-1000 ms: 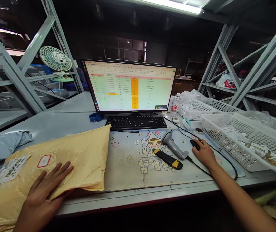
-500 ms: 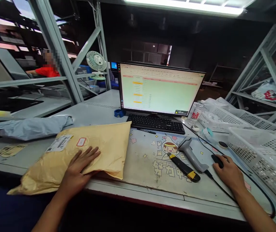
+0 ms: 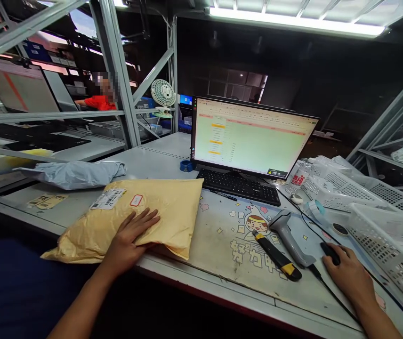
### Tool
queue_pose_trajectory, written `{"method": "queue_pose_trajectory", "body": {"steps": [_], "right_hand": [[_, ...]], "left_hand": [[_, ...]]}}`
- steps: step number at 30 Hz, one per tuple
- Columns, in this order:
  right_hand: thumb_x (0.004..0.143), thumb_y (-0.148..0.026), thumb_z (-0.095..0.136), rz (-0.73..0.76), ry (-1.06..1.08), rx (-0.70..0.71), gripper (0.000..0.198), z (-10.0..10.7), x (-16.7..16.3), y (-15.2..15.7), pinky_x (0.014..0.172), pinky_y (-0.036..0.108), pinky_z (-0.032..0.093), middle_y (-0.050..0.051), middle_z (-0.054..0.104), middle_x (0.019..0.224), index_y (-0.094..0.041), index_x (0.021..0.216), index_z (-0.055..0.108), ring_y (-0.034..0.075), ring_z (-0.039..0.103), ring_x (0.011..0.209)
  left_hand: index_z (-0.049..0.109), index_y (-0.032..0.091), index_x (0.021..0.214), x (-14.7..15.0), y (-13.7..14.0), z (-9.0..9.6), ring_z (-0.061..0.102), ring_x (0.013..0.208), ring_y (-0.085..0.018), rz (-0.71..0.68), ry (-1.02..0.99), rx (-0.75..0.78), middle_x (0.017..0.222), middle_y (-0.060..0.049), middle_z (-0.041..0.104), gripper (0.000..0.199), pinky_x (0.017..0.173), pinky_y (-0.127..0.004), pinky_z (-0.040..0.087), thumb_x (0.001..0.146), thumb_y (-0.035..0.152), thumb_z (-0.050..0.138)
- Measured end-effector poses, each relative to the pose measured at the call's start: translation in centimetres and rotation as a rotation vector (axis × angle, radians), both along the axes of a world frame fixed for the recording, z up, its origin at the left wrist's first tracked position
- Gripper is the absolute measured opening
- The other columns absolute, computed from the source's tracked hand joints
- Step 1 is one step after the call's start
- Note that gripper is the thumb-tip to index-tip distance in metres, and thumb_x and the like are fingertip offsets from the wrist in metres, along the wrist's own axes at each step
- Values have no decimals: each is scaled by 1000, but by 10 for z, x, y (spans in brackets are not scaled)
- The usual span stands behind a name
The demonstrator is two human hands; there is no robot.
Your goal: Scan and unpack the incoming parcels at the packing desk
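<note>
A bulky yellow padded envelope [image 3: 176, 202] lies at the left front of the desk, with a white barcode label [image 3: 108, 198] and a small red-framed sticker on top. My left hand [image 3: 131, 238] rests on it, fingers stretched out flat and the thumb near its front edge. At the right, my right hand [image 3: 348, 270] is curled over a black computer mouse [image 3: 330, 253]. Between the hands, a grey barcode scanner [image 3: 289, 240] and a black-and-yellow utility knife [image 3: 277, 255] lie side by side on a printed desk mat [image 3: 219, 249].
Behind the mat stand a black keyboard [image 3: 240, 186] and a lit monitor [image 3: 251, 141]. White plastic baskets [image 3: 381, 235] line the right side. A grey-blue mailing bag [image 3: 77, 175] lies beyond the envelope, near a small fan [image 3: 163, 92]. A person in red [image 3: 100, 102] sits beyond the metal frame.
The whole view has shifted, so the desk items appear farther right. My left hand stays on the padded envelope and my right hand stays on the mouse.
</note>
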State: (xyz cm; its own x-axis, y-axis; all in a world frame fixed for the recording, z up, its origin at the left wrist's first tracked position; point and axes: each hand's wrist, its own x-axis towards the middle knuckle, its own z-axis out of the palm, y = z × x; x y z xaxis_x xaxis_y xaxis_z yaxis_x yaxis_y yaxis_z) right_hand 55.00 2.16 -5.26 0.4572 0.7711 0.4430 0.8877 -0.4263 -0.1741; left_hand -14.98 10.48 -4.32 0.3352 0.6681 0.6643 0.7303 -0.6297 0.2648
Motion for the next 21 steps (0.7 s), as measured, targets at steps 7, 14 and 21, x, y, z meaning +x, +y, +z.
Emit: {"method": "queue_pose_trajectory", "body": {"steps": [7, 14, 21], "right_hand": [[96, -56, 42, -42, 49, -75, 57, 12, -7, -5, 94, 50, 59, 9, 59, 150, -30, 140, 67, 36, 69, 120], [94, -54, 43, -28, 55, -114, 59, 14, -4, -7, 101, 53, 56, 12, 58, 151, -26, 140, 68, 38, 66, 121], [94, -53, 45, 27, 69, 26, 57, -5, 5, 0, 106, 55, 55, 14, 59, 145, -24, 137, 69, 40, 65, 124]], "left_hand": [[56, 32, 157, 1, -5, 2, 45, 155, -32, -10, -21, -18, 160, -8, 55, 68, 133, -55, 23, 100, 67, 64], [55, 31, 157, 3, -7, 7, 44, 156, -31, -10, -11, -26, 161, -8, 54, 65, 134, -53, 22, 102, 65, 63], [56, 31, 156, -1, -5, 3, 47, 154, -33, -3, 15, -10, 159, -9, 56, 66, 133, -54, 25, 101, 66, 64]]}}
